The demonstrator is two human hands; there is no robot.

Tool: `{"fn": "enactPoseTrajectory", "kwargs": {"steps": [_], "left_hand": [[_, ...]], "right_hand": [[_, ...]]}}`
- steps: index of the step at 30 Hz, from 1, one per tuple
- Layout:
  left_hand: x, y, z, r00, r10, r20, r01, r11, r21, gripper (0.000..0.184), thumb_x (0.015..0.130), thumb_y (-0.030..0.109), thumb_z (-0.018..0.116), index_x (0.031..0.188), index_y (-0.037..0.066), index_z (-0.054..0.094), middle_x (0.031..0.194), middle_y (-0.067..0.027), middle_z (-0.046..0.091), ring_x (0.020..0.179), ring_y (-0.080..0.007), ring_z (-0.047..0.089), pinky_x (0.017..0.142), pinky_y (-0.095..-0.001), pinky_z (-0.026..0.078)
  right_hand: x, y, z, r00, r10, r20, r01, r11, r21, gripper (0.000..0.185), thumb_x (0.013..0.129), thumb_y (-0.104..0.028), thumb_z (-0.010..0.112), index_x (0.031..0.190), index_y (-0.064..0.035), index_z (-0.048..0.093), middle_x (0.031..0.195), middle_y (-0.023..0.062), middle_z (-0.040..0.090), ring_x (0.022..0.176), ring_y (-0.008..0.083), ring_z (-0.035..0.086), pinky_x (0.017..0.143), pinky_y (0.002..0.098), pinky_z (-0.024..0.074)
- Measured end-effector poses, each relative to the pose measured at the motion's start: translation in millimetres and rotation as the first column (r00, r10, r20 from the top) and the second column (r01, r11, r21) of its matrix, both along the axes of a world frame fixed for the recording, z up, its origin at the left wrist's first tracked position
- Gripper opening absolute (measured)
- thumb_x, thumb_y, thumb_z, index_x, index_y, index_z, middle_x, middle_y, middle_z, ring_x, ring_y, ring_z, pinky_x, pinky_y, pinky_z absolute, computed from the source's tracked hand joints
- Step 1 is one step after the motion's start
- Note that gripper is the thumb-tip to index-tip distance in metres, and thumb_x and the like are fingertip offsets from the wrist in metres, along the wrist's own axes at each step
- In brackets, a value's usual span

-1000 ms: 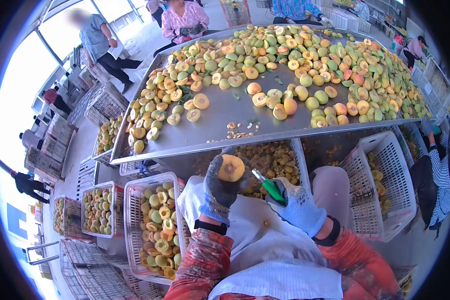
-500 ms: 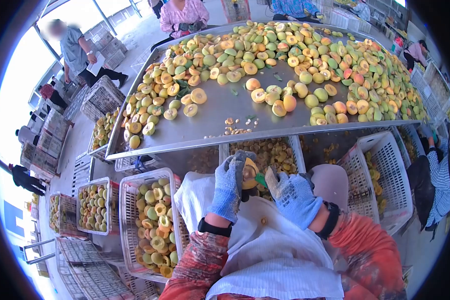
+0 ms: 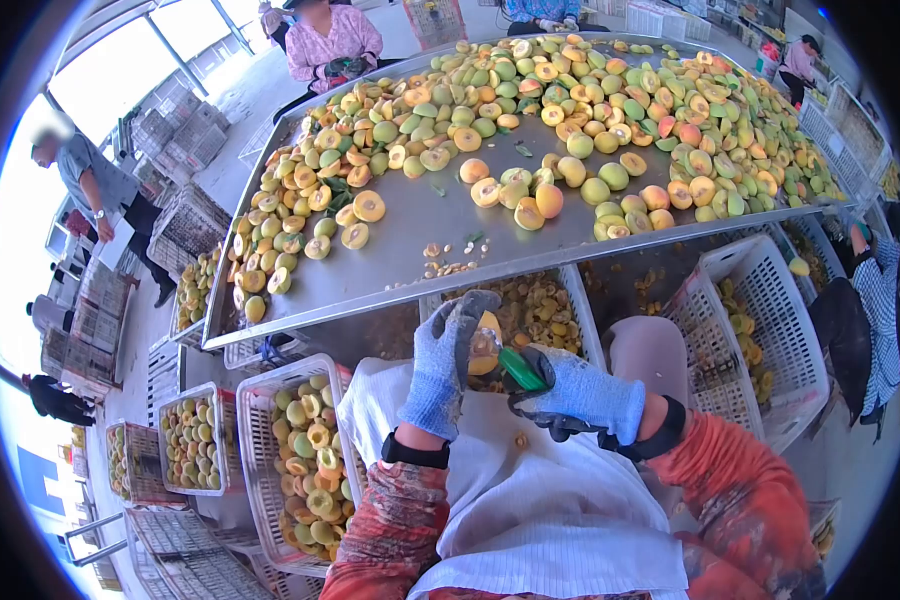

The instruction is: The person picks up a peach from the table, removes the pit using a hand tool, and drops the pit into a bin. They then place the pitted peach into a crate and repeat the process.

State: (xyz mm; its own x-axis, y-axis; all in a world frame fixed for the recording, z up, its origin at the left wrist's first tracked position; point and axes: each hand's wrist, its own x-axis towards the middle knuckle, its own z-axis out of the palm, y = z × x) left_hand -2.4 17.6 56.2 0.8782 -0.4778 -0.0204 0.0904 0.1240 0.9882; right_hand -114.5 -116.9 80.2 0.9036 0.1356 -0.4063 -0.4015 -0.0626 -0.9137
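My left hand (image 3: 438,370), in a blue knit glove with dark grey fingers, grips an apricot half (image 3: 486,346) above my lap, its orange cut side partly hidden by the fingers. My right hand (image 3: 585,392), gloved alike, is wrapped round a green-handled tool (image 3: 521,369). The tool's front end points at the fruit; its tip is too small to make out. Just beyond both hands, a crate (image 3: 592,318) under the table edge holds yellowish fruit pieces. Loose pits (image 3: 448,268) lie near the rim of the metal table (image 3: 400,235).
Many apricots (image 3: 570,90), whole and halved, are heaped on the table. A crate of pitted halves (image 3: 253,440) stands to my left, with another fruit crate (image 3: 220,440) beyond. White crates (image 3: 770,320) stand at right. Other people sit around the table; a person (image 3: 100,190) walks at left.
My right hand has turned over, so more of the green handle shows. Both hands have shifted slightly left in view. The person at left has moved further left.
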Motion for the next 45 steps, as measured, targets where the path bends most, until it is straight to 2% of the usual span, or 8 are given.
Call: {"fn": "enactPoseTrajectory", "kwargs": {"steps": [3,4,9,14,23,27,29,45], "left_hand": [[-3.1,-14.2,-1.2,0.991,0.118,-0.061,-0.120,0.992,-0.029,0.027,0.088,0.019,0.055,0.101,-0.003,0.062,0.081,-0.0047,0.064,0.062,-0.0099,0.057,0.056,-0.0207,0.046],[-1.6,-18.1,0.8,0.992,0.112,-0.061,-0.114,0.993,-0.027,0.027,0.088,0.019,0.055,0.101,-0.003,0.062,0.081,-0.0047,0.064,0.062,-0.0099,0.057,0.056,-0.0207,0.046],[-1.5,-25.4,2.5,0.992,0.083,-0.100,-0.076,0.995,0.069,0.028,0.086,0.019,0.058,0.098,-0.006,0.062,0.074,-0.0072,0.063,0.058,-0.0111,0.057,0.051,-0.0215,0.047],[6.0,-33.3,2.3,0.996,0.010,-0.088,-0.004,0.998,0.066,0.020,0.086,0.010,0.056,0.099,-0.003,0.064,0.080,-0.0051,0.064,0.068,-0.0082,0.057,0.059,-0.0206,0.046],[39.1,-66.0,14.1,0.982,-0.184,-0.049,0.187,0.890,0.415,0.018,0.084,0.011,0.056,0.093,-0.001,0.065,0.071,-0.0042,0.063,0.063,-0.0076,0.054,0.056,-0.0208,0.045],[60.1,-75.1,-3.4,0.655,-0.406,0.638,0.187,0.905,0.383,0.022,0.087,0.018,0.052,0.089,0.000,0.063,0.083,-0.0090,0.065,0.064,-0.0192,0.062,0.055,-0.0251,0.051],[53.6,-83.2,7.3,0.848,-0.218,-0.482,0.236,0.971,-0.024,0.025,0.088,0.021,0.051,0.094,-0.002,0.060,0.086,-0.0124,0.065,0.068,-0.0243,0.064,0.056,-0.0313,0.054],[70.8,-59.2,-59.5,0.687,-0.179,-0.704,-0.191,0.891,-0.412,0.040,0.088,0.036,0.046,0.107,0.002,0.055,0.096,-0.0140,0.060,0.079,-0.0264,0.061,0.067,-0.0391,0.053]], "right_hand": [[7.0,-0.5,-9.5,0.996,-0.013,0.086,0.018,0.998,-0.055,0.032,0.076,-0.017,0.061,0.099,-0.0006,0.049,0.073,0.0129,0.057,0.055,0.0202,0.059,0.052,0.0321,0.0488],[6.2,6.1,-49.2,0.801,0.031,0.598,0.270,0.873,-0.407,0.032,0.078,-0.019,0.063,0.102,-0.0029,0.050,0.073,0.0165,0.058,0.053,0.0237,0.058,0.047,0.0340,0.0458],[-11.8,7.6,-47.1,0.796,0.222,0.564,0.360,0.575,-0.735,0.037,0.076,-0.021,0.062,0.104,-0.0005,0.050,0.076,0.0212,0.059,0.060,0.0322,0.060,0.052,0.0381,0.0475],[1.2,-21.4,-5.9,0.993,-0.006,0.115,0.004,1.000,0.019,0.039,0.078,-0.018,0.065,0.110,-0.0016,0.049,0.083,0.0083,0.059,0.060,0.0122,0.057,0.045,0.0252,0.0449],[20.9,-40.8,-38.4,0.996,-0.061,0.070,0.006,0.793,0.609,0.040,0.077,-0.014,0.065,0.112,-0.0014,0.049,0.075,0.0018,0.053,0.050,0.0079,0.049,0.039,0.0205,0.0392],[27.1,-49.5,-58.8,1.000,0.016,-0.025,0.014,0.488,0.873,0.047,0.073,-0.014,0.070,0.115,-0.0025,0.050,0.081,0.0046,0.059,0.052,0.0091,0.052,0.042,0.0220,0.0406],[28.0,-48.7,-55.8,0.995,-0.019,-0.099,0.097,0.462,0.882,0.046,0.073,-0.014,0.069,0.113,-0.0018,0.051,0.074,0.0051,0.059,0.045,0.0104,0.049,0.040,0.0225,0.0381],[35.6,-30.6,-39.9,0.990,-0.143,0.016,0.070,0.572,0.817,0.049,0.072,-0.020,0.069,0.114,-0.0029,0.050,0.074,0.0015,0.056,0.044,0.0075,0.047,0.039,0.0181,0.0351]]}}
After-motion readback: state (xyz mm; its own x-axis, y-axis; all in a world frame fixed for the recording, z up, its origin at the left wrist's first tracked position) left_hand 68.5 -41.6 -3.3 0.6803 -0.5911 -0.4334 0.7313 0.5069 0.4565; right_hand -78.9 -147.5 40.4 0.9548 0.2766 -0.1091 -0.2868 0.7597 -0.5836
